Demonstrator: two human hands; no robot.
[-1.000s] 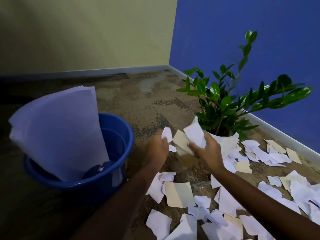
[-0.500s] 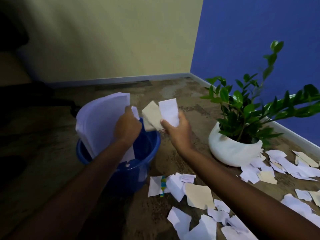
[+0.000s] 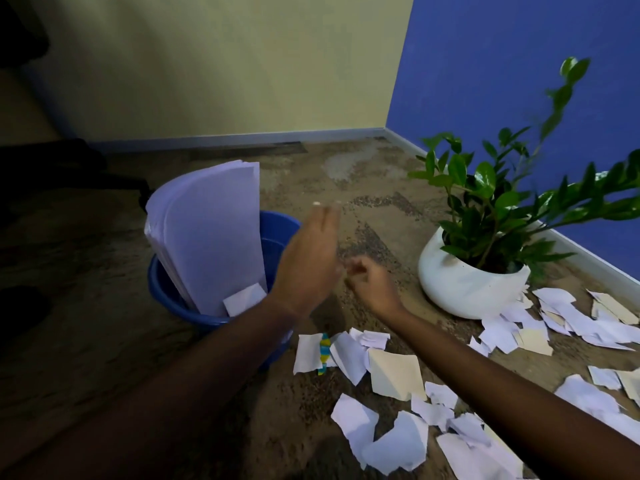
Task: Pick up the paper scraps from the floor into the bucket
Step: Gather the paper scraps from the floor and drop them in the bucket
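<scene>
Our left hand (image 3: 306,268) is spread open and empty, our right hand (image 3: 369,285) loosely curled and empty, one scrap (image 3: 244,299) sits in the blue bucket (image 3: 166,292), and many paper scraps (image 3: 394,374) remain on the floor (image 3: 363,188).

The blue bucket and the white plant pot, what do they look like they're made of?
The blue bucket looks like moulded plastic: even saturated colour, thin rolled rim, dull sheen. The white plant pot looks like ceramic, possibly matte-glazed or painted: thick rounded wall, smooth surface, soft shading without sharp glints. Plastic can't be ruled out.
</scene>
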